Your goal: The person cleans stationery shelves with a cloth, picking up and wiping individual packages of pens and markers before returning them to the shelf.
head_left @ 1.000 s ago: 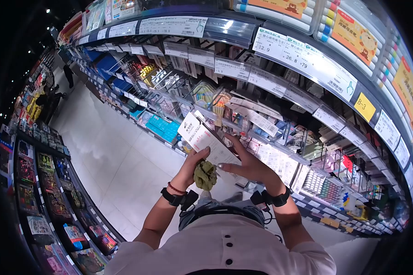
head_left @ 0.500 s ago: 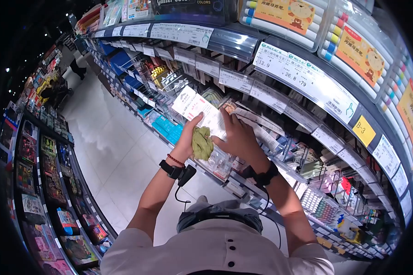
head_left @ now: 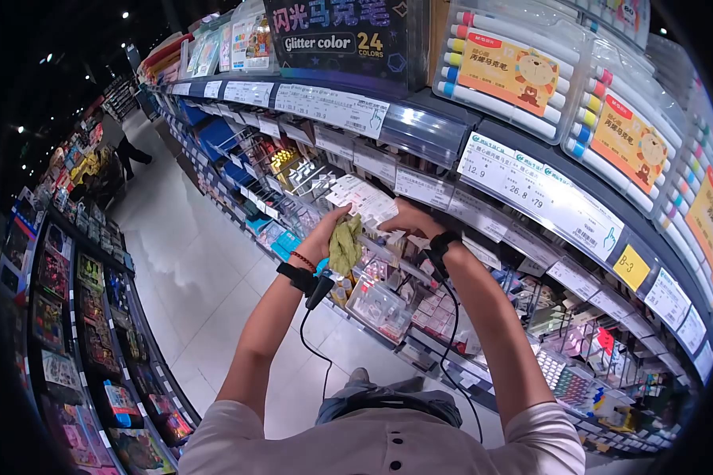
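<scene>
A white packet with printed text (head_left: 362, 198) is held out level with the shelf's lower tier. My left hand (head_left: 322, 236) is closed on a crumpled olive-green cloth (head_left: 345, 247), its thumb up against the packet's left edge. At the packet's right end is my right hand (head_left: 414, 217), fingers closed around that edge. The fingers beneath the packet are hidden. Just below the hands sit clear plastic packs (head_left: 379, 307) on a low shelf.
Overhanging the hands is an upper shelf edge with price labels (head_left: 539, 190), bearing marker sets (head_left: 507, 73) and a dark marker box (head_left: 345, 47). Metal hooks (head_left: 299, 170) stick out nearby. A tiled aisle (head_left: 166, 261) and another shelf (head_left: 95, 340) lie left; a person (head_left: 127, 146) stands far off.
Both arms reach farther forward, and the packet has tipped flatter, toward the shelf. My right hand has gone from the packet's front to its right edge. The cloth stays in my left hand.
</scene>
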The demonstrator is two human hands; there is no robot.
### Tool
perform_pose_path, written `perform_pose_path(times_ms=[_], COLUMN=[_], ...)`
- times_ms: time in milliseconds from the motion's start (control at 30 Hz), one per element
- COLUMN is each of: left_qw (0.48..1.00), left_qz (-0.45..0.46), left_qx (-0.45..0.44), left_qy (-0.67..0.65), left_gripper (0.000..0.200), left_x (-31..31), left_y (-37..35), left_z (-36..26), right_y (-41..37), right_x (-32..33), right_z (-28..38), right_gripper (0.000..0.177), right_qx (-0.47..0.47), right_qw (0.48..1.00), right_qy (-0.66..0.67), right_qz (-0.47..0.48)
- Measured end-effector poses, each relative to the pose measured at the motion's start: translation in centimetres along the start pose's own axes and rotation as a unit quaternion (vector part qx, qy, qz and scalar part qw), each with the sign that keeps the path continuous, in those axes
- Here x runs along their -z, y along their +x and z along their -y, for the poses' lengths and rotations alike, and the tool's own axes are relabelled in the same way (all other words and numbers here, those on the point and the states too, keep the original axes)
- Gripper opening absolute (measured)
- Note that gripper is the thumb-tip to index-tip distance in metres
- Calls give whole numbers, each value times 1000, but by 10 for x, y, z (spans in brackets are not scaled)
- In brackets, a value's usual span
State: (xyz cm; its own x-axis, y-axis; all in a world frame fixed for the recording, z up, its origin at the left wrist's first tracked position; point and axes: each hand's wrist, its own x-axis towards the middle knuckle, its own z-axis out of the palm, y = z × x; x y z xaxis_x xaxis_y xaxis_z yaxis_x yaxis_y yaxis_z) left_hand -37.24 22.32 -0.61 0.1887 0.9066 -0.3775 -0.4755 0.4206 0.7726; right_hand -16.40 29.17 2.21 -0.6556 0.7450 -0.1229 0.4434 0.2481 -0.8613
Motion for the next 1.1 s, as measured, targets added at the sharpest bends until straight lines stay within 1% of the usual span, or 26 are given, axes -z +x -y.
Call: perform_pose_path(times_ms=[33, 67, 100, 133, 200, 233, 300, 333, 367, 400, 433, 467, 500, 533, 567, 633, 667, 700, 767, 800, 833, 900, 967, 1000, 1100], left_qw=[1000, 1000, 1000, 999, 998, 998, 997, 995, 992, 987, 985, 983, 981, 980, 976, 967, 964, 959, 945, 950, 953, 950, 936, 920, 955], left_qz=[3, 5, 7, 36, 44, 47, 12, -5, -23, -20, -34, -49, -63, -37, -48, -70, -75, -96, -139, -139, -107, -44, 112, 189, 199], left_qx=[-1, 0, 3, 11, 21, 25, -20, -43, -65, -135, -134, -132, -128, -110, -124, -154, -186, -213, -263, -250, -255, -213, -211, -208, -155], left_qy=[-6, -13, -21, -25, -28, -30, -69, -87, -105, -88, -103, -118, -133, -164, -173, -190, -174, -163, -138, -126, -126, -225, -257, -271, -156], left_gripper=[33, 33, 33, 35, 35, 36, 33, 32, 32, 38, 40, 43, 46, 47, 43, 37, 30, 29, 29, 31, 35, 47, 54, 58, 66], left_x=[3, 7, 12, 21, 23, 21, 15, 13, 12, 14, 15, 17, 10, 12, 13, 14, 8, 4, -8, -30, -44, -55, -75, -80, -62], left_y=[-2, -5, -9, -5, -8, -13, -26, -32, -36, -42, -47, -55, -67, -76, -82, -92, -101, -102, -102, -115, -120, -123, -140, -146, -139], left_z=[-1, 1, 3, 7, 8, 8, 9, 11, 13, 17, 21, 25, 27, 29, 34, 43, 46, 54, 72, 72, 75, 81, 60, 54, 70], right_y=[-11, -2, 7, 11, 18, 22, 25, 12, 16, 14, 11, -1, -33, -57, -78, -115, -133, -150, -170, -178, -182, -183, -187, -189, -205], right_x=[2, 1, -2, -2, -3, -2, -2, -2, -5, -7, -9, -8, -8, -11, -16, -30, -43, -57, -81, -96, -107, -125, -128, -128, -128], right_z=[13, 4, 2, -2, -8, -10, -10, 2, -9, -8, -6, -11, 20, 40, 55, 70, 75, 79, 92, 95, 98, 91, 86, 84, 103], right_gripper=[59, 63, 62, 62, 63, 63, 66, 66, 65, 64, 63, 65, 67, 68, 69, 71, 71, 70, 70, 72, 73, 76, 78, 80, 82], right_qx=[-36, -23, -67, -97, -140, -134, -123, -95, -42, 12, 65, 74, 82, 71, 59, 15, 71, 126, 101, 91, 85, 56, 53, 51, 17], right_qw=[999, 998, 998, 995, 990, 991, 991, 993, 995, 993, 987, 979, 968, 949, 925, 946, 948, 944, 969, 967, 962, 945, 937, 932, 930], right_qy=[40, 47, -12, -15, -12, -28, -60, -64, -84, -104, -123, -161, -200, -263, -326, -256, -213, -168, -91, -99, -115, -185, -173, -168, -182], right_qz=[10, 23, 4, 2, -4, -2, 2, -14, -35, -57, -80, -103, -126, -157, -186, -200, -227, -254, -205, -216, -232, -264, -298, -317, -318])
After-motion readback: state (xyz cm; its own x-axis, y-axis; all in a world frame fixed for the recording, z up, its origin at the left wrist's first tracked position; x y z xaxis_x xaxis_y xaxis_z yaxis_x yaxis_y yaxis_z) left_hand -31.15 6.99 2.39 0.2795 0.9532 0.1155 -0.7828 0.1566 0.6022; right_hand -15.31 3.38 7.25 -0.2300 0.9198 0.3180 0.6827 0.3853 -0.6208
